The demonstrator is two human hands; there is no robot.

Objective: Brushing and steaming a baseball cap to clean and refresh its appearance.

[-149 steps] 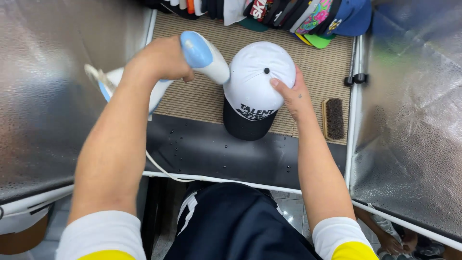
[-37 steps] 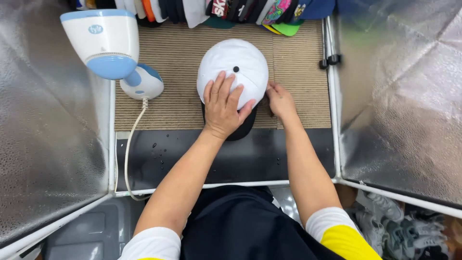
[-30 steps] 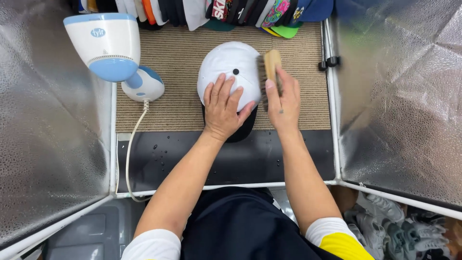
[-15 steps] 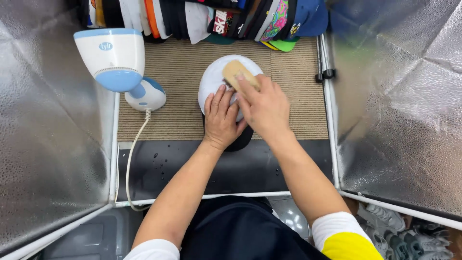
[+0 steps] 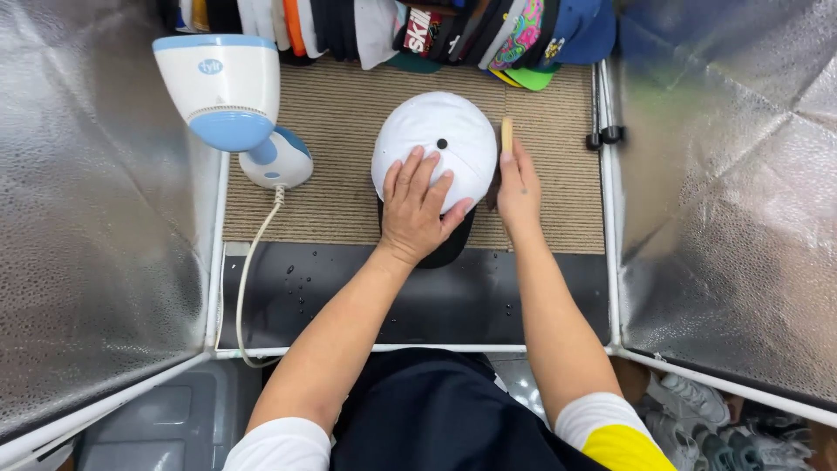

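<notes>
Pressing left hand [image 5: 417, 212] on white cap [image 5: 445, 139], brush [image 5: 506, 136] beside

The left hand [image 5: 418, 214] covers the near side of the white cap [image 5: 436, 144] and most of its dark brim. Beside the cap, the right hand [image 5: 518, 185] hides the wooden brush's [image 5: 506, 136] bristles. Beyond the cap, the row of caps [image 5: 392, 26] is cut off.

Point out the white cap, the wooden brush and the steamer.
white cap [image 5: 440, 131], head view, on its crown.
wooden brush [image 5: 506, 137], head view, on its wooden back.
steamer [image 5: 222, 83], head view, on its white head.
</notes>
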